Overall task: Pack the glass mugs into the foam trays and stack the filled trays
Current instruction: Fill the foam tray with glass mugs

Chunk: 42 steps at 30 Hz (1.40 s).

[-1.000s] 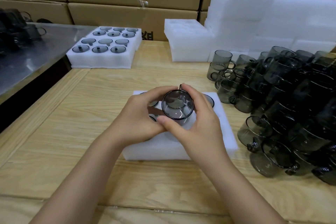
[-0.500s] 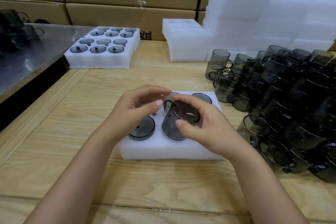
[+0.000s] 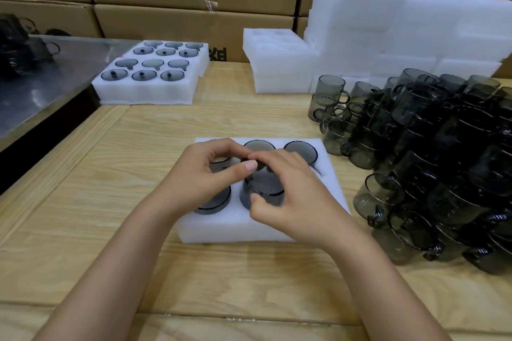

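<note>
Right hand (image 3: 291, 196) grips mug (image 3: 264, 187) seating in front-middle pocket of foam tray (image 3: 221, 227); left hand (image 3: 202, 177) pinches its upper edge, apparently aligning the handle with the slot

The mug (image 3: 260, 188) in the middle of the frame is dark, smoky glass, smooth and shiny, like the heap of mugs (image 3: 443, 152) on the right. The foam tray (image 3: 331, 174) under it is white, soft-looking and dull. The table (image 3: 110, 202) is pale, lined wood. The counter (image 3: 41, 91) at the upper left is grey, shiny metal. The boxes (image 3: 171, 24) behind are dull brown cardboard.
</note>
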Each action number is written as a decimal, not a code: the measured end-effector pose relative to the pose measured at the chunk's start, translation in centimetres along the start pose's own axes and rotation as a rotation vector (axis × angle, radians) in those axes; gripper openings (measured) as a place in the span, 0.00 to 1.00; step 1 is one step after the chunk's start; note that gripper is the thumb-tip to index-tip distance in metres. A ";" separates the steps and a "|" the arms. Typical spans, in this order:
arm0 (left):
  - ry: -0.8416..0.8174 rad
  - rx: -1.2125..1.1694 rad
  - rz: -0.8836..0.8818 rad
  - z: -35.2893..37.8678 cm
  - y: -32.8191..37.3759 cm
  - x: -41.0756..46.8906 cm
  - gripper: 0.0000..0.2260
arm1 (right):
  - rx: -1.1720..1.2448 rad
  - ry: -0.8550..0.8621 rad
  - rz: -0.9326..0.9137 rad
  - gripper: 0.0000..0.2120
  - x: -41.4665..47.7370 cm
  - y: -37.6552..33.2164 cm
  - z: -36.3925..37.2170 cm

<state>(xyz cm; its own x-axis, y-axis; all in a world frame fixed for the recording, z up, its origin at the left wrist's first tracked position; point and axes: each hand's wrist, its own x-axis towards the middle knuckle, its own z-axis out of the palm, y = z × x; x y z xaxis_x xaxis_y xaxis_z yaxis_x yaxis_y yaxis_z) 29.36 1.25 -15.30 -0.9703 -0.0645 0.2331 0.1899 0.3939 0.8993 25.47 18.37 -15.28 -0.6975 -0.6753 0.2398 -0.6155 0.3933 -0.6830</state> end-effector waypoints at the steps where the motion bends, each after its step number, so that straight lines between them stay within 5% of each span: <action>1: 0.005 0.037 0.006 0.0 0.0 0.0 0.11 | -0.047 0.002 -0.018 0.25 0.0 -0.1 0.2; 9: -0.022 0.079 0.099 0.0 0.0 -0.1 0.27 | -0.282 -0.007 -0.072 0.27 0.0 0.0 0.6; 16: 0.037 -0.215 0.099 -0.1 -0.4 0.4 0.20 | -0.168 0.053 0.078 0.30 3.1 -1.6 0.2; 22: 0.170 -0.466 0.013 -0.9 -0.8 1.0 0.19 | -0.497 -0.213 0.168 0.29 4.8 -1.0 2.4; 32: -0.031 0.197 0.103 0.4 -1.0 0.6 0.14 | -0.648 -0.271 0.165 0.26 4.6 -0.2 3.4; 37: 0.015 0.080 0.067 0.1 -0.8 0.5 0.13 | -0.441 0.010 0.130 0.17 3.4 -0.6 1.1; 42: -0.039 0.182 0.002 0.1 -1.2 0.4 0.13 | -0.875 0.357 0.389 0.10 -0.4 0.6 -5.7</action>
<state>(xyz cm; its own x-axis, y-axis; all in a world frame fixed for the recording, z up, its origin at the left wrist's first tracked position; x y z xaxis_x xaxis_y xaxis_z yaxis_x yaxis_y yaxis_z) 28.74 0.85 -16.31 -0.9757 -0.0297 0.2171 0.1648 0.5533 0.8165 23.29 22.42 -11.89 -0.8871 -0.2343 0.3978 -0.2752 0.9602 -0.0481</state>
